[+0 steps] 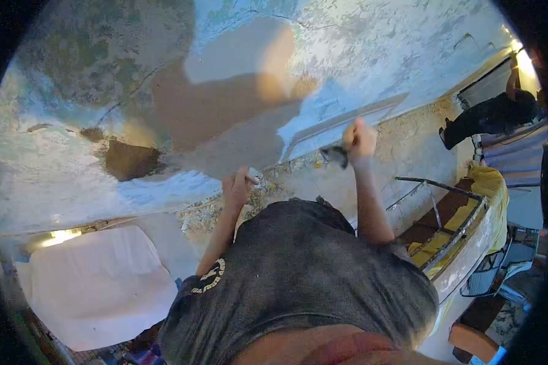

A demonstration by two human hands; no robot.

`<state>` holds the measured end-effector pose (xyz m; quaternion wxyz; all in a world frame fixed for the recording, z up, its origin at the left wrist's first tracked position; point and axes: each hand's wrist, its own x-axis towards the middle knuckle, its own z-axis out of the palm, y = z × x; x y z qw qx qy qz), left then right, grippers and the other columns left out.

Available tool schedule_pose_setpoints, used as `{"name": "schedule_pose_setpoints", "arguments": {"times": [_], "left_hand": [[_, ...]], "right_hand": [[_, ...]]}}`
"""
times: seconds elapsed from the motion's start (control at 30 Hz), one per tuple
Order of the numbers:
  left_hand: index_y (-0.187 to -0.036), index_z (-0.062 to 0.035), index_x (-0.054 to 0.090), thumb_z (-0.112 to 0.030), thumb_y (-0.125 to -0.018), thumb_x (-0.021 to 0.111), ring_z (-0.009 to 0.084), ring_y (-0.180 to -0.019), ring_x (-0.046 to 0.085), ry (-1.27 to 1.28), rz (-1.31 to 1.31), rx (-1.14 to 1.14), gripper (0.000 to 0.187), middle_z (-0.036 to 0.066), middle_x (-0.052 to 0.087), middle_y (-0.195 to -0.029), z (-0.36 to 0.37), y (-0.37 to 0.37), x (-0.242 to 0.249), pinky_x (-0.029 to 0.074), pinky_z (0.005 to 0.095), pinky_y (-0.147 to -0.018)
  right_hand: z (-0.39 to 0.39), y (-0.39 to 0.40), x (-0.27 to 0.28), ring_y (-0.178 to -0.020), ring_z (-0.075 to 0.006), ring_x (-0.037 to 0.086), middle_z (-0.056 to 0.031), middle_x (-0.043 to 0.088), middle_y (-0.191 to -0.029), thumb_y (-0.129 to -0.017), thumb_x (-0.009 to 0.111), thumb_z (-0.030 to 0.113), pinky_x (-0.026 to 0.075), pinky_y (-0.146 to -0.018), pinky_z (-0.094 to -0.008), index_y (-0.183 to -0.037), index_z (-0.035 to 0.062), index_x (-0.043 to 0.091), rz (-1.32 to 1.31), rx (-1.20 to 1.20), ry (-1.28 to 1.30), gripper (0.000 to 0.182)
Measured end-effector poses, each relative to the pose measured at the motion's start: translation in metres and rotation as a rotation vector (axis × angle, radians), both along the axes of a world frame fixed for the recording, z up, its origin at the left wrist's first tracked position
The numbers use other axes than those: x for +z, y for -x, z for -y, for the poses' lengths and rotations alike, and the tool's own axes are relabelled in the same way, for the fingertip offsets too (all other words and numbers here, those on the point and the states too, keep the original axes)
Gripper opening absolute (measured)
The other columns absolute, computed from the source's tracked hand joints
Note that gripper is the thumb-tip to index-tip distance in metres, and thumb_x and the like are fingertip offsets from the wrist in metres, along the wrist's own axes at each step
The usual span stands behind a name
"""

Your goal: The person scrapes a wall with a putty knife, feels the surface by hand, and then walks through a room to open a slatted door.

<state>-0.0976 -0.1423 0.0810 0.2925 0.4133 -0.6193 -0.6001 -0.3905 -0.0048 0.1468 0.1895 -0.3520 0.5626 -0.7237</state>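
Note:
My right hand [360,141] is raised before the wall, its fingers closed round a tool with a dark, smeared blade [335,156], which looks like a small trowel or scraper. Motion blurs it, and the handle is hidden in the fist. Lower and to the left, my left hand [237,187] has its fingers curled, with a small pale thing [253,177] at the fingertips that I cannot make out. Ahead stands the wall [359,48], patchy and peeling, with smooth grey-brown areas of plaster [219,112] and a darker brown patch [131,160].
Rubble and flakes [210,213] lie along the wall's foot. A white sheet [100,280] covers something at lower left. To the right are a metal frame [456,234], a yellow cloth [490,185] and striped fabric [514,155]. Another person in dark clothes [496,118] is at far right.

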Motion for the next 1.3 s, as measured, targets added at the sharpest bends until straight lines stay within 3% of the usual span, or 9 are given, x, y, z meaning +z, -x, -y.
{"name": "schedule_pose_setpoints", "arguments": {"times": [0.07, 0.37, 0.63, 0.67, 0.73, 0.87, 1.0, 1.13, 1.3], "left_hand": [[-0.057, -0.0018, 0.063, -0.027, -0.089, 0.051, 0.0088, -0.046, 0.040, 0.155, 0.144, 0.002, 0.042, 0.000, 0.044, -0.047, -0.003, -0.005, -0.009, 0.029, 0.0294, -0.045], [-0.069, -0.0012, 0.070, -0.020, -0.088, 0.048, 0.0088, -0.046, 0.042, 0.007, 0.102, 0.152, 0.035, 0.001, 0.050, -0.051, -0.051, -0.004, 0.010, 0.031, 0.0263, -0.046], [-0.087, -0.0020, 0.071, -0.022, -0.092, 0.038, 0.0089, -0.049, 0.040, 0.024, 0.086, 0.131, 0.039, 0.001, 0.051, -0.057, -0.049, 0.003, 0.024, 0.030, 0.0252, -0.047], [-0.087, -0.0018, 0.071, -0.023, -0.092, 0.039, 0.0090, -0.049, 0.040, 0.079, 0.057, 0.103, 0.039, 0.000, 0.049, -0.056, -0.047, 0.006, 0.025, 0.030, 0.0252, -0.047], [-0.087, -0.0017, 0.070, -0.025, -0.092, 0.040, 0.0090, -0.049, 0.040, 0.126, 0.034, 0.076, 0.039, 0.000, 0.048, -0.055, -0.048, 0.010, 0.029, 0.030, 0.0251, -0.047], [-0.088, -0.0015, 0.069, -0.025, -0.093, 0.042, 0.0085, -0.049, 0.040, 0.030, 0.049, 0.071, 0.036, 0.000, 0.049, -0.055, -0.047, 0.023, 0.041, 0.031, 0.0254, -0.047], [-0.090, -0.0009, 0.067, -0.023, -0.095, 0.044, 0.0072, -0.051, 0.044, 0.040, 0.135, -0.022, 0.033, 0.000, 0.050, -0.057, -0.046, 0.022, 0.031, 0.034, 0.0247, -0.048], [-0.091, -0.0005, 0.066, -0.022, -0.094, 0.047, 0.0070, -0.051, 0.045, 0.002, 0.110, -0.048, 0.029, 0.000, 0.052, -0.059, -0.044, 0.024, 0.024, 0.035, 0.0241, -0.049], [-0.090, -0.0005, 0.067, -0.025, -0.095, 0.048, 0.0072, -0.052, 0.046, 0.002, 0.135, -0.057, 0.031, -0.001, 0.052, -0.060, -0.043, 0.025, 0.025, 0.036, 0.0243, -0.049]], "right_hand": [[0.018, -0.001, 0.068, -0.046, -0.0125, 0.035, -0.0018, 0.035, -0.050, -0.095, 0.044, 0.024, 0.029, -0.044, -0.0308, -0.061, 0.0066, 0.041, 0.291, 0.183, 0.381, 0.038], [0.045, 0.035, 0.203, -0.047, -0.0173, 0.032, -0.0027, 0.038, -0.055, -0.084, 0.038, 0.031, 0.026, -0.048, -0.0329, -0.059, 0.0079, 0.037, -0.215, 0.640, 0.983, 0.034], [0.067, 0.066, 0.183, -0.052, -0.0205, 0.037, -0.0083, 0.039, -0.057, -0.067, 0.056, 0.014, 0.030, -0.052, -0.0364, -0.064, 0.0060, 0.040, -0.240, 0.724, 1.066, 0.018], [0.072, 0.057, 0.174, -0.051, -0.0187, 0.034, -0.0054, 0.037, -0.055, -0.074, 0.050, 0.023, 0.027, -0.051, -0.0344, -0.062, 0.0092, 0.040, 0.265, 0.508, 1.130, 0.021], [0.085, 0.051, 0.182, -0.049, -0.0154, 0.031, -0.0014, 0.034, -0.052, -0.081, 0.045, 0.034, 0.023, -0.049, -0.0325, -0.058, 0.0128, 0.038, -0.136, 0.467, 0.940, 0.032], [0.064, 0.075, 0.183, -0.048, -0.0158, 0.028, -0.0018, 0.032, -0.051, -0.086, 0.040, 0.040, 0.021, -0.049, -0.0337, -0.060, 0.0106, 0.039, -0.065, 0.804, 1.031, 0.040], [0.085, 0.053, 0.183, -0.046, -0.0149, 0.026, 0.0002, 0.030, -0.050, -0.086, 0.040, 0.043, 0.020, -0.048, -0.0334, -0.056, 0.0142, 0.036, -0.120, 0.427, 0.908, 0.041], [0.064, 0.074, 0.184, -0.050, -0.0173, 0.027, -0.0036, 0.030, -0.053, -0.085, 0.042, 0.042, 0.020, -0.049, -0.0349, -0.059, 0.0113, 0.034, -0.026, 0.839, 1.113, 0.041], [0.081, 0.066, 0.183, -0.049, -0.0168, 0.028, -0.0031, 0.031, -0.053, -0.086, 0.040, 0.040, 0.021, -0.050, -0.0334, -0.058, 0.0121, 0.035, -0.145, 0.591, 0.921, 0.040]]}}
